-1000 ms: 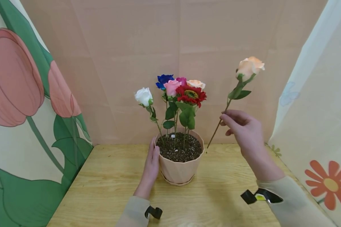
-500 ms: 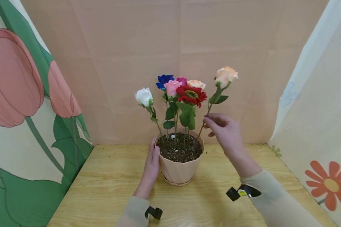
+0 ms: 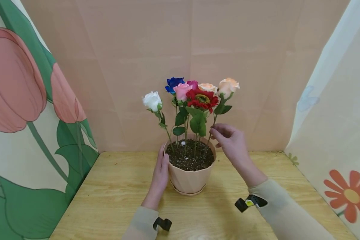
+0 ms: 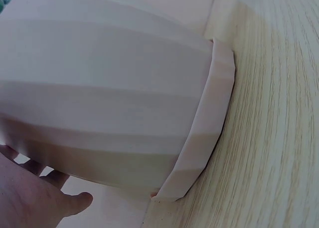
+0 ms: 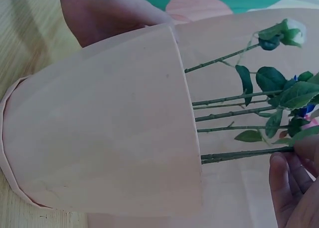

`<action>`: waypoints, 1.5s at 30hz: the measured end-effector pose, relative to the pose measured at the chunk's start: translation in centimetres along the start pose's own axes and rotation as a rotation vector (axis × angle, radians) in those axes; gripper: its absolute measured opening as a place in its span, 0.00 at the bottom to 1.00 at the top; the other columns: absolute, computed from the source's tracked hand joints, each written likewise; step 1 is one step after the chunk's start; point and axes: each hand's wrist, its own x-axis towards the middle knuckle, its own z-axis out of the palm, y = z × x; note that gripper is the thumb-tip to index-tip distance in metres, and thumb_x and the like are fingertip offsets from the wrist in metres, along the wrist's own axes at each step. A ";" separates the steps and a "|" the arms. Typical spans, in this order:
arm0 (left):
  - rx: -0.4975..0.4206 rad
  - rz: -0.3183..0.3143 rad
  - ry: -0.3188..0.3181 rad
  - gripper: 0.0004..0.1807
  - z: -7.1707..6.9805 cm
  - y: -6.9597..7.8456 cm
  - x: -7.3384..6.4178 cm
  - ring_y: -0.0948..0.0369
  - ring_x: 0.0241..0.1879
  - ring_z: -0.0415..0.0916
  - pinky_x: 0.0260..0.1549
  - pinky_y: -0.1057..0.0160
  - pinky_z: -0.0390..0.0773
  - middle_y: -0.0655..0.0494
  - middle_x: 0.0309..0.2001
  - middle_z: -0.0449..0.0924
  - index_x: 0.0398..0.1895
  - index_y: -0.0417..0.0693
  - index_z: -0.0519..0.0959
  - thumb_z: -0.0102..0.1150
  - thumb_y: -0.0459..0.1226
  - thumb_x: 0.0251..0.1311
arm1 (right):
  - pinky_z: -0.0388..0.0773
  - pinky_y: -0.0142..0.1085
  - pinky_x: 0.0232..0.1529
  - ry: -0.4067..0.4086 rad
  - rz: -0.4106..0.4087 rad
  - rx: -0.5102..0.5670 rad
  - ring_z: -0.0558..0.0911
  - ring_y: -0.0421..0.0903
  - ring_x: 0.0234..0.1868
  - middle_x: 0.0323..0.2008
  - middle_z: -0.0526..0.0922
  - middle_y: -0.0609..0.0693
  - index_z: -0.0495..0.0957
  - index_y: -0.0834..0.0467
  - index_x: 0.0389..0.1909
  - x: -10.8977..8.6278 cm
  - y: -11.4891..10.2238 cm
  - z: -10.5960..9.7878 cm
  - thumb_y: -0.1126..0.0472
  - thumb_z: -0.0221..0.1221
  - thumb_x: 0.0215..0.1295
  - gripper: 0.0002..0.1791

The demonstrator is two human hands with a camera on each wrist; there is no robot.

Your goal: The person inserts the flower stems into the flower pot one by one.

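Observation:
A pink faceted flowerpot (image 3: 189, 178) of dark soil (image 3: 190, 156) stands on a saucer (image 3: 188, 193). My left hand (image 3: 160, 170) rests along its left side, fingers fairly straight against the wall. My right hand (image 3: 232, 141) pinches the stem of a peach rose (image 3: 229, 87) at the pot's right side; the stem's lower end is hidden behind the rim. In the pot stand a white rose (image 3: 152, 101), a blue rose (image 3: 174, 85), a pink rose (image 3: 182, 91), a magenta flower (image 3: 193, 84), another peach rose (image 3: 208, 87) and a red daisy-like flower (image 3: 202, 99).
The pot stands on a light wooden table (image 3: 108, 200). Behind it hangs a plain pinkish backdrop (image 3: 132, 43). A panel printed with tulips (image 3: 15, 83) closes the left side, and one with an orange flower (image 3: 350, 196) the right.
My right hand has moved left and down with the peach rose, from beside the pot to its right rim. The left hand stays on the pot.

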 end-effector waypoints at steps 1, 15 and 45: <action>0.001 0.000 0.001 0.30 0.0 0.0 0.0 0.46 0.87 0.47 0.82 0.33 0.50 0.54 0.89 0.50 0.92 0.68 0.51 0.34 0.50 0.93 | 0.89 0.34 0.33 -0.002 -0.001 -0.006 0.90 0.50 0.43 0.47 0.92 0.61 0.89 0.64 0.57 0.0 0.0 0.0 0.55 0.67 0.81 0.16; -0.005 -0.001 -0.005 0.30 0.0 0.1 0.1 0.46 0.87 0.46 0.82 0.33 0.49 0.54 0.90 0.49 0.92 0.68 0.50 0.33 0.49 0.93 | 0.87 0.32 0.31 -0.013 -0.085 -0.133 0.88 0.46 0.39 0.44 0.92 0.62 0.90 0.63 0.57 0.0 -0.8 0.5 0.58 0.67 0.80 0.15; -0.024 -0.025 -0.015 0.32 0.1 0.4 -0.1 0.45 0.87 0.45 0.82 0.34 0.49 0.52 0.90 0.46 0.93 0.65 0.46 0.33 0.51 0.93 | 0.80 0.34 0.25 -0.013 -0.076 -0.252 0.85 0.50 0.26 0.38 0.93 0.55 0.92 0.58 0.57 -0.6 0.9 1.9 0.53 0.66 0.82 0.15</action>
